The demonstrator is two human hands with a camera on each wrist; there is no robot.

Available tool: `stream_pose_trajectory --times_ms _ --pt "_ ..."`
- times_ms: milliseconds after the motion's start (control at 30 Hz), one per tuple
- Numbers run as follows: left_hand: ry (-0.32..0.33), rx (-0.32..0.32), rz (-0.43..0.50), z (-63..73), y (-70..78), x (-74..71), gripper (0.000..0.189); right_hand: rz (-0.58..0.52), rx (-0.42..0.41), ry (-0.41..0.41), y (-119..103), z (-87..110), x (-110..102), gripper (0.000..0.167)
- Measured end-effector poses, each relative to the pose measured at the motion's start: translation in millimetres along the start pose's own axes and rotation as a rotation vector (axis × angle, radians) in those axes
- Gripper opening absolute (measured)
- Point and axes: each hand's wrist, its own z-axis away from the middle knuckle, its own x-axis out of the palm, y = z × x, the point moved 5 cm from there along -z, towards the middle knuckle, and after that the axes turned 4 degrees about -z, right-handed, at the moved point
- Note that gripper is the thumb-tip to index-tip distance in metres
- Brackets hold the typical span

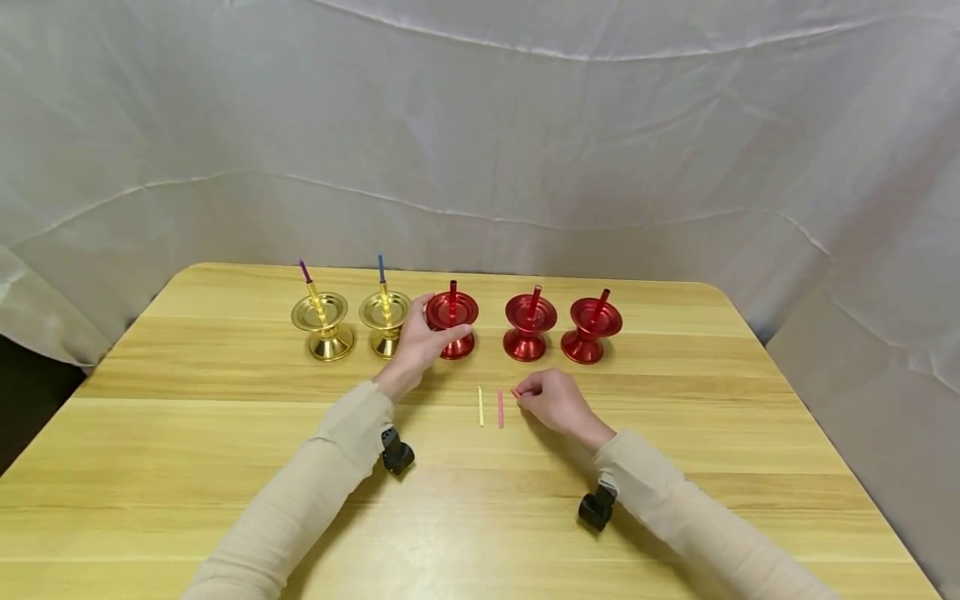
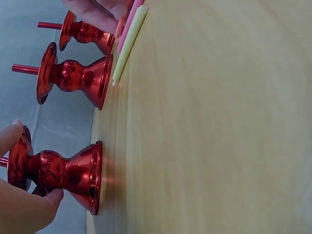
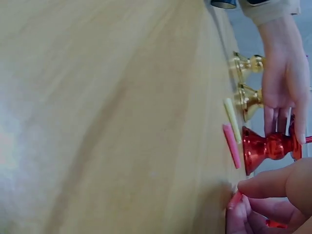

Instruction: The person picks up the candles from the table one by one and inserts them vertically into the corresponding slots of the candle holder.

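Note:
My left hand (image 1: pixel 420 337) grips the leftmost red candle holder (image 2: pixel 78 170), its thumb and fingers around the dish and stem. The holder stands upright on the table, and the thin tube on top looks bare. My right hand (image 1: pixel 558 404) pinches a small reddish candle (image 3: pixel 235 199) between thumb and fingertips, low over the tabletop; the fingers hide part of it. To the left of that hand lie a pink candle (image 1: pixel 500 408) and a pale yellow candle (image 1: pixel 481 407), side by side.
Two more red candle holders (image 1: pixel 525 343) (image 1: pixel 582 347) stand to the right, without candles. On the left, one gold candle holder (image 1: pixel 330 343) carries a purple candle (image 1: pixel 303 270), another gold candle holder (image 1: pixel 385 343) a blue candle (image 1: pixel 381 268). Grey cloth (image 1: pixel 480 133) hangs behind the wooden table (image 1: pixel 480 533).

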Motion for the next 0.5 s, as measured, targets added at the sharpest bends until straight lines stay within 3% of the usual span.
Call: stream_pose_trajectory --times_ms 300,500 --pt "0.005 0.01 -0.017 0.1 -0.7 -1.5 0.081 -0.125 0.102 -0.045 1 -4.7 -1 0.015" --pt "0.007 0.006 -0.032 -0.1 -1.6 -0.4 0.08 -0.202 0.077 -0.029 -8 -11.1 -2 0.016"
